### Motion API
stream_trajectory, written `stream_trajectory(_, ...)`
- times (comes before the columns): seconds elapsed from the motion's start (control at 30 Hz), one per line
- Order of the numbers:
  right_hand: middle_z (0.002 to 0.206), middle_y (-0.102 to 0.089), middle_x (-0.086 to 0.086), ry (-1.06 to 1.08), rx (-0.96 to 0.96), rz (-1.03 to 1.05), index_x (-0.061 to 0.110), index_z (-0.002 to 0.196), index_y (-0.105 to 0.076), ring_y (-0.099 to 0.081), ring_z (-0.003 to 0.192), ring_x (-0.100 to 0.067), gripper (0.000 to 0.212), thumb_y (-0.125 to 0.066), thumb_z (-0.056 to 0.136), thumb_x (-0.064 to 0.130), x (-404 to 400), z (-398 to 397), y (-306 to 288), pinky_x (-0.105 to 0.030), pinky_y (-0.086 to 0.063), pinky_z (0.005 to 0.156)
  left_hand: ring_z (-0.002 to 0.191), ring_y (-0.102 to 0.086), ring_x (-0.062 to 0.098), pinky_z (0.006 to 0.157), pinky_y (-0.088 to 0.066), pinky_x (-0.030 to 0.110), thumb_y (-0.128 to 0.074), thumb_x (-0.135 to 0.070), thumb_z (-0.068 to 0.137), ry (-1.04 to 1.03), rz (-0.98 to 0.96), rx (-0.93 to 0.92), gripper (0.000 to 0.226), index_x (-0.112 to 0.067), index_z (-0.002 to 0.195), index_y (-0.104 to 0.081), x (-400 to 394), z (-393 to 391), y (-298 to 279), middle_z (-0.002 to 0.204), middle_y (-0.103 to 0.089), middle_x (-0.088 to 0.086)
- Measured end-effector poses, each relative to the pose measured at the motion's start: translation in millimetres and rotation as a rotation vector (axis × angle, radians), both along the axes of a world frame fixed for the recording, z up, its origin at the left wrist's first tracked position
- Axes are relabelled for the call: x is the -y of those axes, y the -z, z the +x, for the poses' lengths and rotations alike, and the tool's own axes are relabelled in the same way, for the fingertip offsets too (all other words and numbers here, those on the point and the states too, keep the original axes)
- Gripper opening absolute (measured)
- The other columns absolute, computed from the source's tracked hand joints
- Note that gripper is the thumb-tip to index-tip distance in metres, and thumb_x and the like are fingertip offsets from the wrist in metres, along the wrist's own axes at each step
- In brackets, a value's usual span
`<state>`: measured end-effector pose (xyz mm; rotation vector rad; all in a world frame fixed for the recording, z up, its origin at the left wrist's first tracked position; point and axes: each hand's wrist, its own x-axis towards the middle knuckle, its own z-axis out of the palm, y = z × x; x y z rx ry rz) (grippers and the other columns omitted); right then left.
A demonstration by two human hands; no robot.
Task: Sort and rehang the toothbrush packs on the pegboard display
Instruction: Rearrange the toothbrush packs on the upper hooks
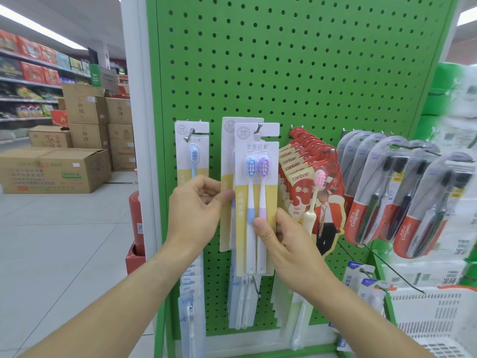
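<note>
The two-brush pack (255,202) hangs on a peg (259,127) near the middle of the green pegboard (284,60), in front of another yellow-and-white pack (227,182). The left hand (196,208) pinches the pack's left edge; the right hand (276,233) presses its thumb on the brush handles, fingers behind the card, so both grips are clamped on it. To do this well, I judge the card should be kept square and its hang slot slid fully along the peg, with the canban packs (307,171) to the right left undisturbed.
</note>
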<state>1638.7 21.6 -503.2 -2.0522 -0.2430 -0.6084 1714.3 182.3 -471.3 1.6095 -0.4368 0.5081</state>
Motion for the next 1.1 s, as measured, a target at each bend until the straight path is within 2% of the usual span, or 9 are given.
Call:
stream_trajectory(0.13,0.086,-0.064,-0.010,0.036,-0.010,-0.008,0.015,0.103,-0.060,-0.058,0.075,-0.027,0.063,-0.039,0.095,0.073,6.4,-4.9,2.4,-0.047,-0.053,0.071,0.070,-0.069,0.024,0.070,-0.060,0.035,-0.080,-0.019,0.086,-0.039,0.052,-0.052,0.018,-0.017,0.078,-0.063,-4.7,-5.4,6.8,0.076,-0.072,0.005)
stream_trajectory(0.27,0.094,-0.075,0.011,0.066,0.022,0.114,0.028,0.110,-0.056,-0.071,0.084,-0.005,0.032,-0.054,0.093,0.055,10.6,-9.3,-0.9,-0.027,-0.058,0.075,0.073,-0.072,0.029,0.077,-0.060,0.051,-0.075,-0.016,0.090,-0.017,0.110,-0.126,0.016,-0.015,0.086,-0.060,-20.3,-17.7,20.8,0.081,-0.074,0.010)
stream_trajectory(0.4,0.089,-0.073,0.005,0.136,0.087,0.052,0.038,0.109,-0.050,-0.068,0.080,-0.012,0.018,-0.063,0.097,0.042,12.1,-14.2,3.1,-0.038,-0.057,0.076,0.082,-0.075,0.011,0.081,-0.061,0.044,-0.066,-0.008,0.095,0.037,0.212,-0.204,0.022,-0.027,0.102,-0.057,-43.2,-33.9,33.2,0.096,-0.077,-0.007)
stream_trajectory(0.57,0.083,-0.066,0.008,0.185,0.098,-0.088,0.036,0.111,-0.046,-0.062,0.075,-0.008,0.023,-0.064,0.098,0.035,10.7,-18.4,13.7,-0.034,-0.054,0.069,0.072,-0.075,0.024,0.067,-0.060,0.044,-0.059,0.001,0.097,0.178,0.377,-0.346,0.022,-0.018,0.106,-0.055,-63.5,-56.5,39.9,0.089,-0.079,-0.006)
stream_trajectory(0.67,0.078,-0.064,0.009,0.225,0.124,-0.142,0.033,0.114,-0.043,-0.061,0.074,-0.006,0.028,-0.066,0.097,0.031,9.3,-23.8,16.3,-0.028,-0.051,0.065,0.081,-0.075,0.034,0.079,-0.059,0.057,-0.059,0.005,0.095,0.301,0.410,-0.466,0.023,-0.013,0.110,-0.056,-70.3,-67.6,45.7,0.092,-0.079,0.004)
stream_trajectory(0.77,0.068,-0.061,0.007,0.238,0.169,-0.157,0.028,0.103,-0.048,-0.060,0.064,-0.010,0.016,-0.063,0.098,0.029,7.2,-36.2,16.1,-0.031,-0.049,0.059,0.091,-0.074,0.034,0.082,-0.060,0.053,-0.057,0.002,0.096,0.464,0.500,-0.557,0.029,-0.018,0.118,-0.056,-69.6,-77.8,56.5,0.103,-0.078,0.001)
stream_trajectory(0.83,0.067,-0.063,0.003,0.172,0.098,-0.130,0.028,0.096,-0.051,-0.063,0.059,-0.014,0.010,-0.058,0.099,0.035,6.8,-47.1,17.4,-0.037,-0.052,0.058,0.093,-0.075,0.030,0.074,-0.062,0.043,-0.056,0.002,0.097,0.595,0.535,-0.635,0.037,-0.022,0.126,-0.053,-63.6,-84.9,66.1,0.109,-0.077,0.000)
stream_trajectory(0.93,0.081,-0.068,0.000,0.015,-0.224,-0.017,0.030,0.115,-0.051,-0.070,0.065,-0.016,0.022,-0.057,0.098,0.043,9.2,-62.6,26.4,-0.043,-0.060,0.059,0.097,-0.075,0.030,0.075,-0.062,0.045,-0.058,0.001,0.097,0.752,0.580,-0.716,0.043,-0.023,0.131,-0.050,-48.3,-90.9,80.6,0.115,-0.075,0.002)
stream_trajectory(1.1,0.075,-0.072,-0.002,-0.070,-0.413,0.240,0.013,0.110,-0.061,-0.072,0.062,-0.022,0.011,-0.063,0.099,0.010,26.3,-74.5,61.2,-0.043,-0.060,0.047,0.093,-0.075,0.031,0.075,-0.063,0.042,-0.057,-0.005,0.099,0.813,0.637,-0.749,0.029,-0.019,0.124,-0.053,-19.2,-97.3,98.9,0.105,-0.077,0.008)
